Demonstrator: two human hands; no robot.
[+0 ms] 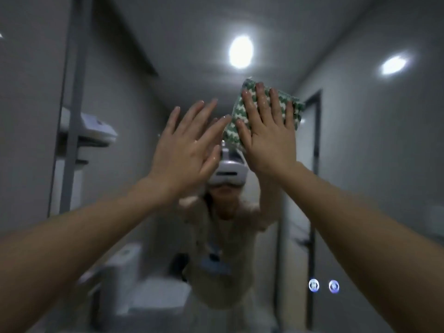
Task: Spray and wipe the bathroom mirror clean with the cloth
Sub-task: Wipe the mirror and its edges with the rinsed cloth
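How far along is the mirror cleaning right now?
Spraying looks done: no spray bottle is in view. Wiping is in hand: the right hand presses the green-and-white cloth flat on the mirror, the left hand open beside it. Whether lower glass still needs wiping cannot be told.

Grey walls (374,145) run back on both sides under a grey ceiling (192,39), and two ceiling lights (241,52) glow bright and blurred, the larger near the centre, the smaller off to the right. On the left a pale upright frame (72,97) stands beside a white wall unit (95,127), while down low a white toilet (134,272) sits with its tank just behind. Over on the right a dark-framed doorway (316,164) stands, and two small round glowing icons (313,285) show side by side near the bottom.
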